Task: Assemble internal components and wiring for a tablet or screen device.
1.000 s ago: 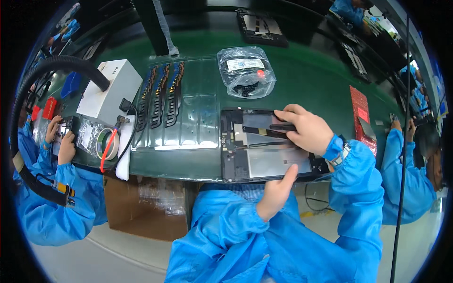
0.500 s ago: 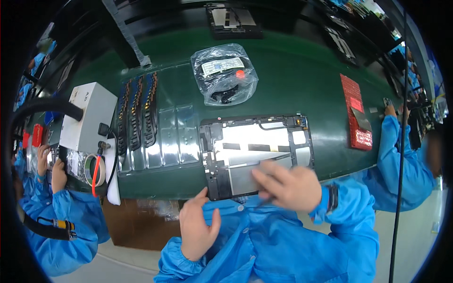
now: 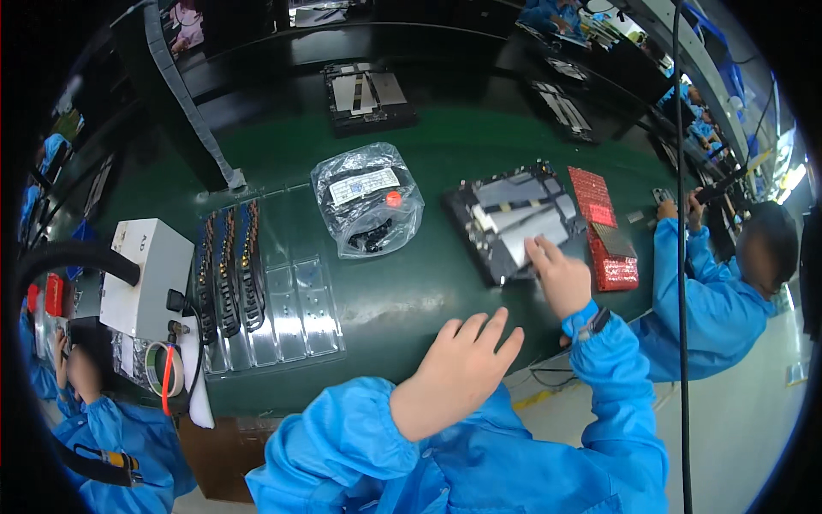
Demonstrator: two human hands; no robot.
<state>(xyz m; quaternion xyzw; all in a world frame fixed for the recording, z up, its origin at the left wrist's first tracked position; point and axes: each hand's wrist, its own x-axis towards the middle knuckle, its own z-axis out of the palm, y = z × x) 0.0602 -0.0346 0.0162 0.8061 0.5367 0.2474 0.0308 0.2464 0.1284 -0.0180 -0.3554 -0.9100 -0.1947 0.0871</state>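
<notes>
An opened tablet-like device (image 3: 511,224) with a black frame and silver-grey panels lies turned at an angle on the right part of the green bench. My right hand (image 3: 561,278) is at its near right edge, fingertips over the panel and the edge in the grasp; the thumb is hidden. Over the front of the bench hovers my left hand (image 3: 458,377), palm down, fingers spread, holding nothing. A clear plastic bag (image 3: 368,201) with black parts, a white label and an orange dot sits left of the device.
A clear tray (image 3: 301,295) carries rows of black cable-like parts (image 3: 227,270). Left of it stand a white box (image 3: 145,278) and a tape roll (image 3: 163,368). Red bubble wrap (image 3: 604,231) borders the device. Another device (image 3: 364,96) lies behind. A co-worker (image 3: 711,291) sits at right.
The device has gone from in front of me to the right and farther back, turning, with my right hand at it. My left hand has moved up and right, spreading its fingers. The view has shifted.
</notes>
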